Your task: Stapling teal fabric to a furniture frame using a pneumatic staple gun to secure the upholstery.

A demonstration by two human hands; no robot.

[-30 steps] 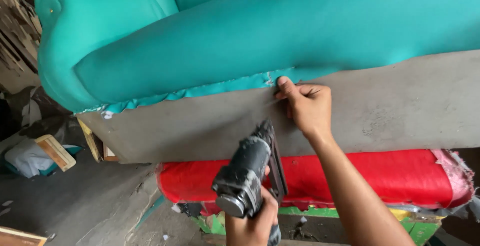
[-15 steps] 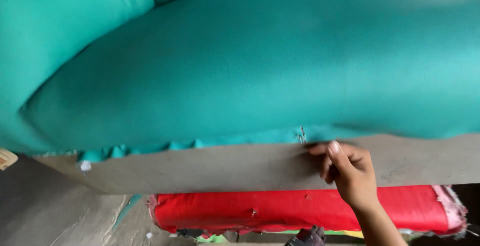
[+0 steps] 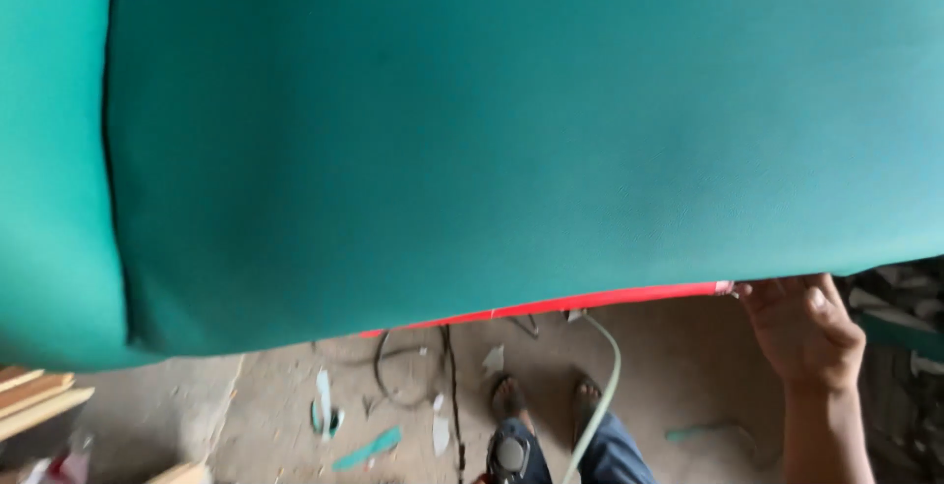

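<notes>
Change: half a second ago a grey underside panel and a broad red cushion showed below the teal sofa [image 3: 492, 130]; now the teal upholstery fills most of the view, the grey panel is out of sight, and only a thin red strip [image 3: 590, 302] shows along the sofa's lower edge.
Right hand: right hand [image 3: 801, 332] is at the sofa's lower edge, to the right, fingers [image 3: 777, 292] curled up against the underside of the edge; whether they pinch the fabric cannot be told. Earlier it pressed flat on the grey panel.
Left hand: out of view.
Tool: one dark power tool [image 3: 509, 454] hangs low beneath the sofa's edge, at the bottom of the view, with one pale green hose [image 3: 600, 386] running from it up toward the red strip; what holds it is not visible.
Feet: two bare feet [image 3: 506, 397] on the floor [image 3: 688, 376] beneath the sofa, beside the hose.
Floor litter: several teal fabric scraps [image 3: 366, 450] and one dark looped cable [image 3: 393, 376] lie under the sofa's edge.
Wood: a few wooden slats [image 3: 34, 395] below the sofa's left corner.
In the way: the sofa hides everything above its lower edge.
</notes>
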